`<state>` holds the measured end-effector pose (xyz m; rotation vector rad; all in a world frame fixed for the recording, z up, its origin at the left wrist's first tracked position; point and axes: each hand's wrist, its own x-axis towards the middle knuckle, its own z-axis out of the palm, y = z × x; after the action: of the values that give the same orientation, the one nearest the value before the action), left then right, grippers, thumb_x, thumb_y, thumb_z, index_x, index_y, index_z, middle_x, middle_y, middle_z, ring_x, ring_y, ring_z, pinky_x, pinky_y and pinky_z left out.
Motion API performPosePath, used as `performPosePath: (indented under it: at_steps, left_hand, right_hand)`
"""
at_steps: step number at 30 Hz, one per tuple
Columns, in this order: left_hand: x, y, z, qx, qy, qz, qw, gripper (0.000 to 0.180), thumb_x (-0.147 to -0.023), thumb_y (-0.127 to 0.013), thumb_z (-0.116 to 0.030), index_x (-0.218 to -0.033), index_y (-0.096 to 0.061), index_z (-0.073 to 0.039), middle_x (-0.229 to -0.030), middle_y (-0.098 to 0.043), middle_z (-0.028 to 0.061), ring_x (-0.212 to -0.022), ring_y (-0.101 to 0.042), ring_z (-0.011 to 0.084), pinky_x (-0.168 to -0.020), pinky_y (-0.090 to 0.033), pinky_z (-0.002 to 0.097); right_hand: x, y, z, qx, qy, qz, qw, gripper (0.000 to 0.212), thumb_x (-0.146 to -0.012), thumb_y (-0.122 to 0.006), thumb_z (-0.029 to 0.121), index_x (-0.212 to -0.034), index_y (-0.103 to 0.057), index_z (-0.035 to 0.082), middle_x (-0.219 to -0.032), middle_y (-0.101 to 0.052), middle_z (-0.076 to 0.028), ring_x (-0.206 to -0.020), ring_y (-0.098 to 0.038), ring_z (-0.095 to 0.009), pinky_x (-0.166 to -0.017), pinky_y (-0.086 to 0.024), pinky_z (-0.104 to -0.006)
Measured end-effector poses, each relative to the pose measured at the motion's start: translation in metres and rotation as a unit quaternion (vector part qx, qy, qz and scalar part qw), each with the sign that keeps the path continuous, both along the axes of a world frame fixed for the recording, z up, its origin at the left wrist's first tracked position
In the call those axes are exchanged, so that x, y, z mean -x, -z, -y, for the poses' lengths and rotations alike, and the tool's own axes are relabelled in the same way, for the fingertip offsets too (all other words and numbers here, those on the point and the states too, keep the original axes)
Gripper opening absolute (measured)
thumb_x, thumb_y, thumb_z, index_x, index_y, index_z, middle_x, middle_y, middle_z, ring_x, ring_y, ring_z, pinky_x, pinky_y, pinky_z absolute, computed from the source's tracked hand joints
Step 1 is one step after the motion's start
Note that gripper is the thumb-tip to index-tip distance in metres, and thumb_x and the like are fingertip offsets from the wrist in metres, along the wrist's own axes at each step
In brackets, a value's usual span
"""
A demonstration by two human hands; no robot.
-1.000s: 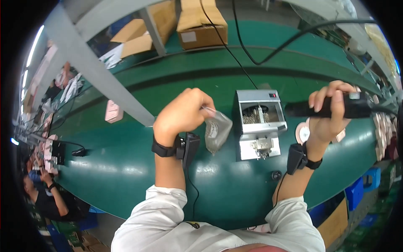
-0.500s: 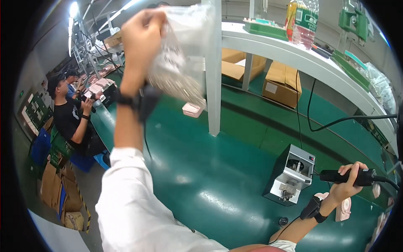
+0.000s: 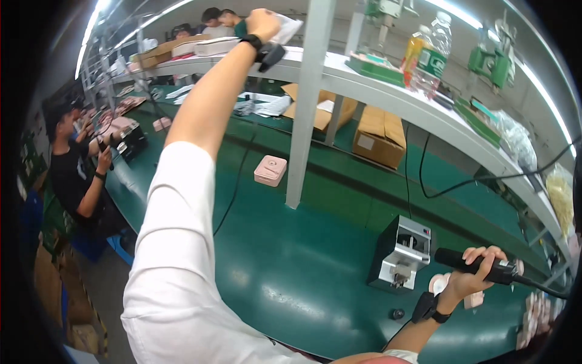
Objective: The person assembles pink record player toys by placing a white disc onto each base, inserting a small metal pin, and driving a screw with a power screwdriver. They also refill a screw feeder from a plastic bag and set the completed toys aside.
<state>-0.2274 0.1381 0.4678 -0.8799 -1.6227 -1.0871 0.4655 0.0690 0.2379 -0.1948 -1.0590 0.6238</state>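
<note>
Up at the far shelf, our left hand is stretched high, fingers closed around a clear plastic bag that lies at the shelf's front edge. Only a corner of the bag shows past the hand, so we cannot tell what is inside it. A black strap with a small device sits on that wrist, and our white sleeve fills the near left of the head view.

Over on the near right, our right hand is wrapped fully around a black electric screwdriver, which lies roughly level, its cable running off to the right. Just left of it stands a small grey feeder box on the green belt. A pink case lies farther off beside the grey upright post. Cardboard boxes rest under the shelf, and two bottles stand on top of it. At the far left, another person in black sits at the belt.
</note>
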Motion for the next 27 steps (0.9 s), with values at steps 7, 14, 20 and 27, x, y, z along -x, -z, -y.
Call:
performPosePath:
  at_steps: [7,14,20,27]
  left_hand:
    - [-0.028,0.062,0.033,-0.098,0.127,-0.133,0.978,0.030,-0.094,-0.070,-0.027,-0.113,-0.073,-0.003,-0.113,-0.073,0.0157,-0.110,-0.066,0.0321,-0.100,-0.048,0.0395]
    - [-0.068,0.325,0.059,0.074,0.238,0.047,0.967,0.032,-0.084,-0.070,-0.011,-0.113,-0.063,0.000,-0.116,-0.063,0.0170,-0.115,-0.058,0.0357,-0.105,-0.043,0.0459]
    - [-0.075,0.444,0.001,0.322,0.065,0.176,0.928,0.064,-0.083,-0.078,-0.035,-0.133,-0.053,-0.005,-0.125,-0.063,0.0225,-0.121,-0.059,0.0437,-0.103,-0.048,0.0543]
    - [-0.020,0.454,-0.059,0.426,0.196,0.236,0.851,0.083,-0.084,-0.074,-0.059,-0.139,-0.056,0.002,-0.127,-0.066,0.0316,-0.119,-0.065,0.0462,-0.097,-0.054,0.0518]
  right_hand:
    - [0.008,-0.026,-0.042,-0.027,-0.046,-0.018,0.998,0.012,-0.101,-0.059,0.016,-0.109,-0.053,0.010,-0.092,-0.054,-0.003,-0.059,-0.048,-0.013,-0.057,-0.040,-0.0316]
    - [0.070,0.028,-0.016,0.144,-0.180,-0.017,0.973,0.014,-0.102,-0.058,0.017,-0.113,-0.053,0.008,-0.091,-0.054,-0.004,-0.058,-0.049,-0.014,-0.057,-0.044,-0.0330]
    - [0.094,0.087,-0.002,0.335,-0.132,0.111,0.926,0.022,-0.098,-0.066,0.010,-0.115,-0.054,0.005,-0.082,-0.057,-0.003,-0.058,-0.055,-0.014,-0.054,-0.049,-0.0325]
    - [0.040,0.101,-0.031,0.366,-0.045,0.223,0.902,0.032,-0.098,-0.072,0.018,-0.119,-0.058,-0.001,-0.089,-0.066,-0.006,-0.074,-0.065,-0.015,-0.068,-0.055,-0.0322]
